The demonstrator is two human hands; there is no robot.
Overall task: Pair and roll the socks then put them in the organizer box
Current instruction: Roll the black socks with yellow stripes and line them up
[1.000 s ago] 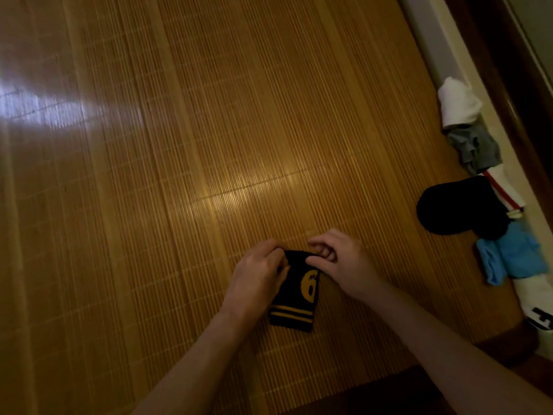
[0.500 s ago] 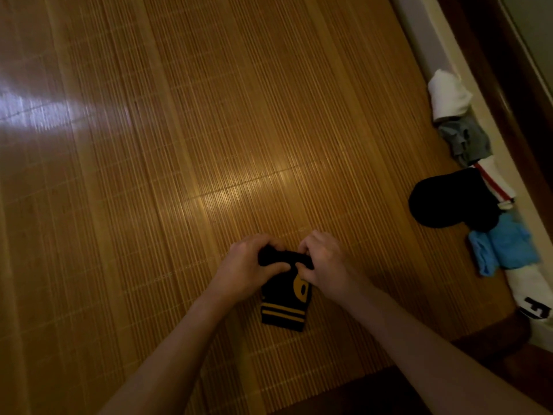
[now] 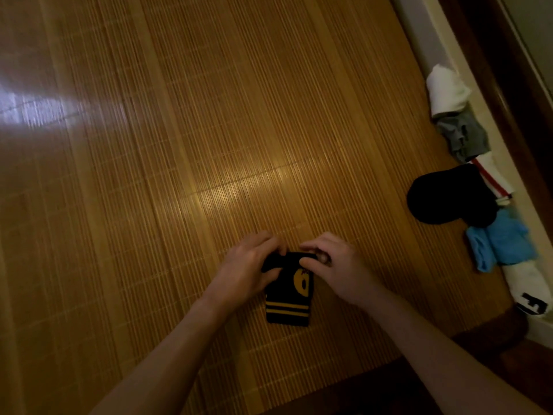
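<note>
Both hands rolled a black sock with yellow stripes.
Left hand and right hand fingers curled, gripping its far end, lower centre of frame.

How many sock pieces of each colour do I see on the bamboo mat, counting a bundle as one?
White: 3 (plain white roll, white sock with red stripes, white sock with black mark)
Grey: 1 (crumpled grey sock)
Black: 2 (plain black sock, black sock with yellow stripes)
Blue: 1 (blue sock bundle)
Total: 7
</note>
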